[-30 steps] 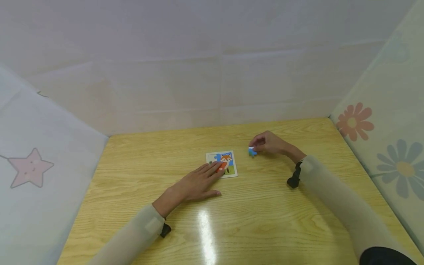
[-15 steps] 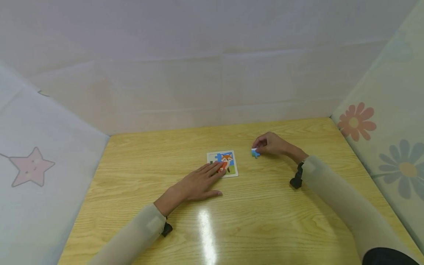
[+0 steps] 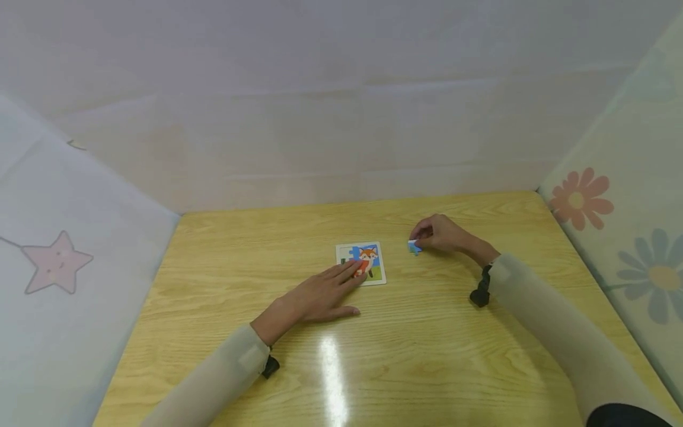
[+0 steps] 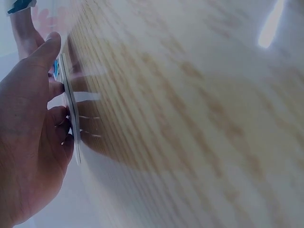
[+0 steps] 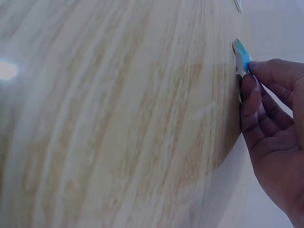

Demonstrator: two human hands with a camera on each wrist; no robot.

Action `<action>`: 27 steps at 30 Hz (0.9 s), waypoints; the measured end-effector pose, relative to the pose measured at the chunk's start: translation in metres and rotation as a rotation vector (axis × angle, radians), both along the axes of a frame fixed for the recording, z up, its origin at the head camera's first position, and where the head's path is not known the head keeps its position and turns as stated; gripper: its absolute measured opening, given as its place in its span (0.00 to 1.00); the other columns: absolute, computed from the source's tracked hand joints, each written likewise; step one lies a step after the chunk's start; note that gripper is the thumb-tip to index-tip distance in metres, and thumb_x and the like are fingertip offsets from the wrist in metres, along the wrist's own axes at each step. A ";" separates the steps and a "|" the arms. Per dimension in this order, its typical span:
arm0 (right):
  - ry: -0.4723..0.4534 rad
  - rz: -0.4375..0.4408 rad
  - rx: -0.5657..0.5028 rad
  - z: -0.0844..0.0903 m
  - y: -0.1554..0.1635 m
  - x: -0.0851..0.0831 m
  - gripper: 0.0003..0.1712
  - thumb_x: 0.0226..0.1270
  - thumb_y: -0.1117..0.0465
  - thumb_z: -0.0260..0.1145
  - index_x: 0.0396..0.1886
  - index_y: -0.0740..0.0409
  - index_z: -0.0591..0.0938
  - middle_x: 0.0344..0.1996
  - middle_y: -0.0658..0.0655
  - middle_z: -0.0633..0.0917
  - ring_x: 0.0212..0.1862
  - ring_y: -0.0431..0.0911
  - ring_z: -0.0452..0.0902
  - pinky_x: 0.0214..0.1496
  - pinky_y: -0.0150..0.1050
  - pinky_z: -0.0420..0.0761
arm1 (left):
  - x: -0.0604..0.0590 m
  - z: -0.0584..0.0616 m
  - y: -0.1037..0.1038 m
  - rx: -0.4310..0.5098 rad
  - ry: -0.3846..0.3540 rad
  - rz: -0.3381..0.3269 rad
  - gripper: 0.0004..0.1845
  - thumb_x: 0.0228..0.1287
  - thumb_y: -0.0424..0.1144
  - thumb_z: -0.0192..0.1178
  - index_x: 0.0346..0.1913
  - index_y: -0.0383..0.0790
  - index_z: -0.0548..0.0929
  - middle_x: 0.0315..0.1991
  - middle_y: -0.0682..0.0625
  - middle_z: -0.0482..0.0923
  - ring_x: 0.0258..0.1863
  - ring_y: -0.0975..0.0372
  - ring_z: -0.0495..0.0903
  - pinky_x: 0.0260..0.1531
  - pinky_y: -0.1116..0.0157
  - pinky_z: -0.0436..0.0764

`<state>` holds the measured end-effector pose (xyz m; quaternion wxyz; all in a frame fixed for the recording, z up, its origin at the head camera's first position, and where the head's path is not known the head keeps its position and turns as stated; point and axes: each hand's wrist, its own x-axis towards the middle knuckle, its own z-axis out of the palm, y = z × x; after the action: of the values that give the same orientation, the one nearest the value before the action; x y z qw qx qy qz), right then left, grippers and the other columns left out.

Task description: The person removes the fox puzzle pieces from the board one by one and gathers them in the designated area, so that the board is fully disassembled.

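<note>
one wooden table [image 3: 427, 356]. on it one square fox puzzle board [image 3: 360, 263], lying flat, edges roughly parallel to the table's. left hand [image 3: 315, 296] rests flat, fingers straight, on its near-left corner. right hand [image 3: 443, 233] pinches one blue puzzle piece [image 3: 414, 247] just right of the board, flat on the table.

A small square fox puzzle board [image 3: 363, 263] is lying flat at the middle of the desk [image 3: 405, 356], its near left corner covered by fingers. A blue puzzle piece [image 3: 414, 247] is lying just right of it, pinched at fingertips.
</note>
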<state>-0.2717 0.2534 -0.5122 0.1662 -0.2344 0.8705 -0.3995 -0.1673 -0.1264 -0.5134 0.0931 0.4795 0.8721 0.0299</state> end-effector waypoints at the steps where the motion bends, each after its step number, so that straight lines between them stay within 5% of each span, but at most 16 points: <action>1: 0.004 -0.002 0.007 0.000 0.000 0.000 0.06 0.70 0.67 0.75 0.44 0.58 0.92 0.40 0.53 0.91 0.41 0.46 0.86 0.47 0.34 0.85 | 0.000 0.000 0.001 0.000 -0.004 0.000 0.45 0.81 0.69 0.43 0.87 0.46 0.49 0.88 0.42 0.39 0.86 0.51 0.44 0.83 0.53 0.54; 16: 0.055 -0.014 0.000 0.000 0.001 0.002 0.06 0.69 0.66 0.75 0.44 0.58 0.91 0.42 0.55 0.89 0.42 0.48 0.85 0.45 0.36 0.84 | -0.001 -0.001 0.004 -0.016 -0.018 -0.005 0.46 0.81 0.70 0.43 0.87 0.46 0.48 0.88 0.42 0.38 0.86 0.51 0.43 0.84 0.54 0.52; 27: 0.091 0.049 -0.036 0.010 -0.028 -0.004 0.08 0.73 0.65 0.73 0.48 0.60 0.91 0.42 0.54 0.91 0.43 0.46 0.86 0.49 0.43 0.87 | -0.002 -0.002 0.005 -0.010 -0.005 -0.003 0.46 0.80 0.70 0.44 0.87 0.45 0.48 0.87 0.41 0.39 0.86 0.51 0.44 0.84 0.54 0.53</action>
<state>-0.2754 0.2253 -0.5025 0.1320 -0.2764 0.8638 -0.4000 -0.1697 -0.1218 -0.5158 0.0975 0.4803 0.8713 0.0265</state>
